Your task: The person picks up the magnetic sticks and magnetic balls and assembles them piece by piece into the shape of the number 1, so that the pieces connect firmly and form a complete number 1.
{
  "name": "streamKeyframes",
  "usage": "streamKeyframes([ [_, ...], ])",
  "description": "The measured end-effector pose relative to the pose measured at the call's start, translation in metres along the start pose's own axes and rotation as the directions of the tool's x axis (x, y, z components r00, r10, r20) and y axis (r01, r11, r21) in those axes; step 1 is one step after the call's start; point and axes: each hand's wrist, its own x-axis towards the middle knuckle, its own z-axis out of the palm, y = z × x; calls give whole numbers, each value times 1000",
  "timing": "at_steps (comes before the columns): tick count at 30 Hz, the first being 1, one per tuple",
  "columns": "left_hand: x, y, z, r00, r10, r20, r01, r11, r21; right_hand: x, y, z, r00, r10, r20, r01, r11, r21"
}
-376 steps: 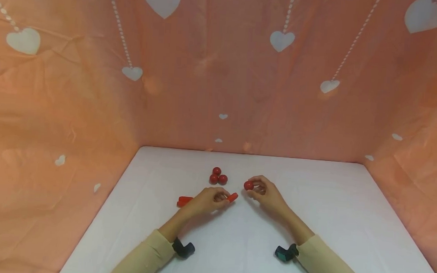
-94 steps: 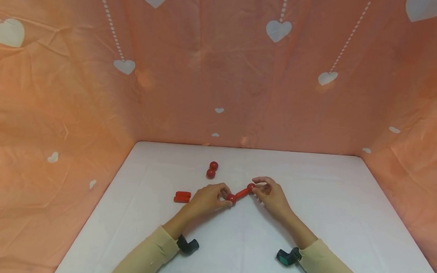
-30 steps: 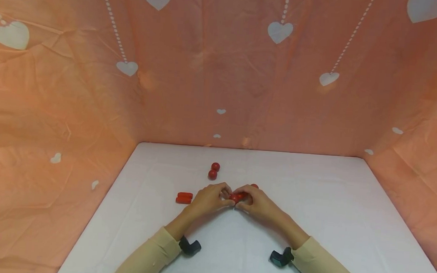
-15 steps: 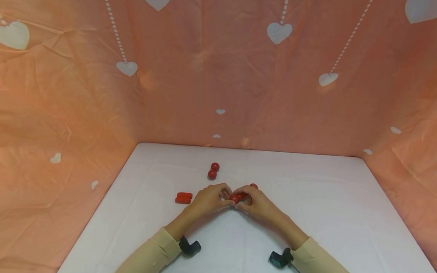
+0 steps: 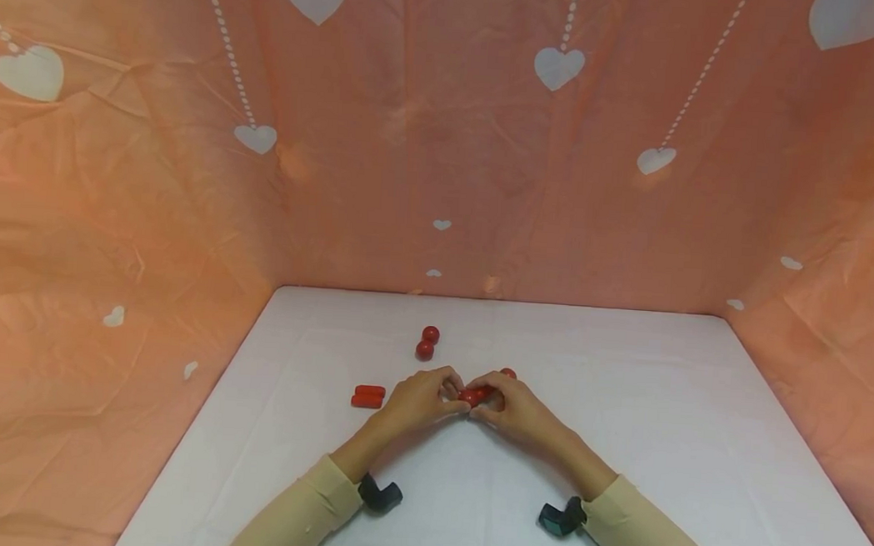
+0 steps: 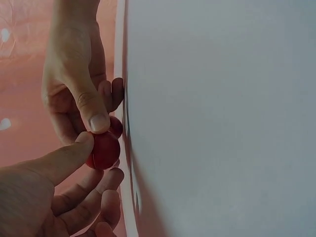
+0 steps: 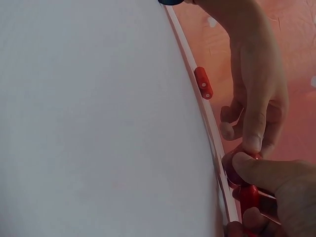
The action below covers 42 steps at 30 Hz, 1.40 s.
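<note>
1. Joined glossy red piece of balls and a rod (image 7: 249, 196) is between both hands, over the middle of the smooth white desk (image 5: 491, 493); an orange-pink cloth with white hearts (image 5: 490, 143) rises behind.
2. Beige sleeves (image 5: 654, 528) cover both forearms, which angle inward. If the left forearm swung outward, it could probably sweep aside what lies next to it.
3. Right hand (image 5: 515, 403) has a narrow grip, thumb and fingers curled around the joined piece where its near ball meets the rod. Left hand (image 5: 422, 393) has a similarly narrow grip, its thumb and fingers pinching that near ball. With both hands crowded onto one spot, uneven pressure might twist the joint or squeeze the slick ball out.
4. Two loose red rods with rounded edges (image 5: 366, 401) lie side by side, just beside the left hand; a brush from the wrist could roll them apart.
5. Far red ball of the joined piece (image 5: 508, 373) shows beyond the right hand's knuckles; knocking it could lever the rod loose.
6. Two loose round red balls (image 5: 425, 351) lie touching beyond the left hand; a nudge or desk bump might set them rolling.
</note>
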Motion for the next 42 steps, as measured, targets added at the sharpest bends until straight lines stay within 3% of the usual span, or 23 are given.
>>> streamKeyframes([
  [10,-10,-9,-17,998,0,-61,0,1000,6,-1,8,0,999,-5,-34,5,1000,-1],
  [19,-17,-31,-41,995,-4,-97,10,998,55,-1,11,-2,998,46,-33,-46,999,-9],
  [26,-23,-42,-61,998,-41,-57,42,999,28,-1,12,-5,998,49,-31,-49,999,9],
  [35,-28,-61,-80,999,30,-42,-28,998,51,-1,17,-6,999,46,-26,-46,999,3],
  [42,-35,-72,-91,999,-34,-24,35,999,38,-1,17,-7,999,40,-19,-39,999,6],
])
